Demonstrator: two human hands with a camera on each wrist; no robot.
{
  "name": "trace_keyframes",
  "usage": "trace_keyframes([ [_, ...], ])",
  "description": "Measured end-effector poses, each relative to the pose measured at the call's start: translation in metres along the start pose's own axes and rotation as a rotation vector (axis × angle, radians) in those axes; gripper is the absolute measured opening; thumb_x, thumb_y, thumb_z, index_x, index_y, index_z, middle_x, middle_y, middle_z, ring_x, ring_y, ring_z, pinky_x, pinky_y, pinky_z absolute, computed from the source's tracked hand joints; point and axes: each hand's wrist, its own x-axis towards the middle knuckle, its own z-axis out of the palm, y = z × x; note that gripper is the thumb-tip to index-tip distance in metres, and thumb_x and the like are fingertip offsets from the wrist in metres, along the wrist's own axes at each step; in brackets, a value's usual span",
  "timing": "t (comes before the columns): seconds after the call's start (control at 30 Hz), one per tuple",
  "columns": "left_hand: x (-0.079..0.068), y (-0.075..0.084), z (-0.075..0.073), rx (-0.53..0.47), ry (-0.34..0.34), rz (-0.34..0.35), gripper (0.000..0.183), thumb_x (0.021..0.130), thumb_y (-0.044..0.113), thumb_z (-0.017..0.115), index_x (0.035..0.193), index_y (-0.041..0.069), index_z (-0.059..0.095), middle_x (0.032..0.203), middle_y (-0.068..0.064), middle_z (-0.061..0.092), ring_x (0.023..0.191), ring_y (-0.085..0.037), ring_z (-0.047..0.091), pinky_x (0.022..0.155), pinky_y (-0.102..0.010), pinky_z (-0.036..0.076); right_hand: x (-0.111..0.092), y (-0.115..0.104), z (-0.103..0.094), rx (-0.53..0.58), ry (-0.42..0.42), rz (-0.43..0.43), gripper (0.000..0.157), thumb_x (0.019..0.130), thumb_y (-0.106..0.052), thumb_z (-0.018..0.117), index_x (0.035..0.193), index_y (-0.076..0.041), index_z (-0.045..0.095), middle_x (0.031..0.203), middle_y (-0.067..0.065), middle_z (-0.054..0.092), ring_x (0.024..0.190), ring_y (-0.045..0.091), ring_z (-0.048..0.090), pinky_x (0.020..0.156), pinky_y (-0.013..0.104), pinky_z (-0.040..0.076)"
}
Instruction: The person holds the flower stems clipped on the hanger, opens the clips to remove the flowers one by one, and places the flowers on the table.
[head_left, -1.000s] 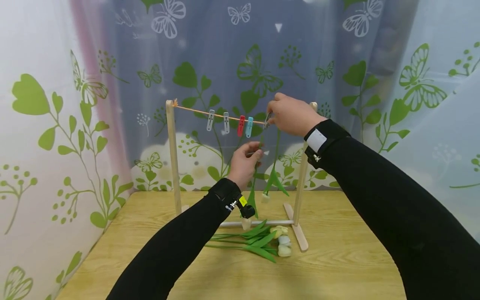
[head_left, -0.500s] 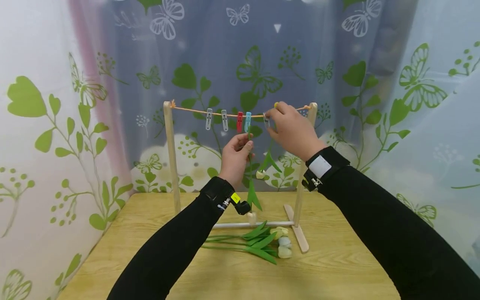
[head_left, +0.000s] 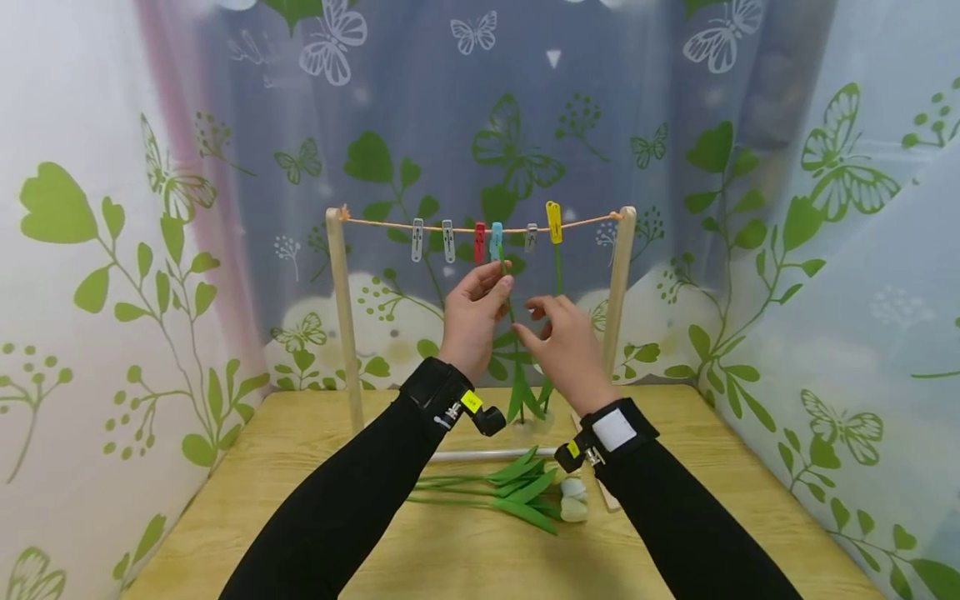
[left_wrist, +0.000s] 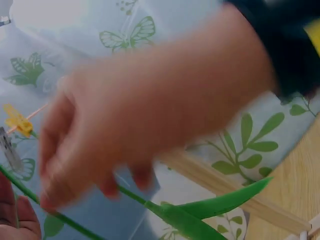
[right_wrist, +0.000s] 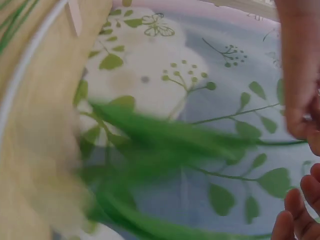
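My left hand (head_left: 472, 321) pinches the stem of an artificial tulip (head_left: 517, 396), which hangs bloom downward with the stem's end near a light blue clothespin (head_left: 496, 240). Beside that stem my right hand (head_left: 566, 346) has its thumb and fingers apart; whether the thumb touches the stem I cannot tell. A second tulip (head_left: 558, 271) hangs upside down from a yellow clothespin (head_left: 553, 222) on the orange line. Between the blue and yellow ones sits a clear clothespin (head_left: 531, 239). The right wrist view shows green leaves (right_wrist: 165, 135) and a pale bloom, both blurred.
A wooden frame (head_left: 343, 308) holds up the line. A red clothespin (head_left: 479, 242) and two grey ones, a left one (head_left: 417, 240) and another (head_left: 447, 240), are clipped further left. Several tulips (head_left: 525, 510) lie on the table near the white bottom bar (head_left: 472, 456).
My right hand has let go of the clear clothespin and come down beside the tulip stem. The left hand has moved slightly left with the tulip, to below the blue clothespin.
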Motion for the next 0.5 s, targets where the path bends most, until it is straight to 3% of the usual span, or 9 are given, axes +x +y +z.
trace_keyframes([
  [0.17, 0.0, -0.001, 0.002, -0.055, -0.007, 0.01, 0.03, 0.096, 0.019, 0.068, 0.125, 0.015, 0.067, 0.129, -0.001, 0.064, 0.092, -0.019, 0.05, 0.078, -0.035, 0.041, -0.019, 0.008, 0.026, 0.045, 0.05, 0.086, 0.033, 0.095, -0.031, 0.072, 0.12, -0.011, 0.067, 0.103, 0.006, 0.063, 0.076, 0.017, 0.058, 0.063, 0.029, 0.051],
  [0.5, -0.003, 0.001, -0.005, -0.155, -0.001, 0.037, 0.027, 0.097, 0.016, 0.066, 0.124, 0.013, 0.065, 0.12, -0.001, 0.063, 0.089, -0.014, 0.052, 0.075, -0.028, 0.046, -0.032, 0.012, 0.049, 0.082, 0.19, 0.067, 0.022, 0.094, -0.028, 0.073, 0.109, -0.011, 0.071, 0.092, 0.002, 0.063, 0.07, 0.015, 0.056, 0.055, 0.026, 0.045],
])
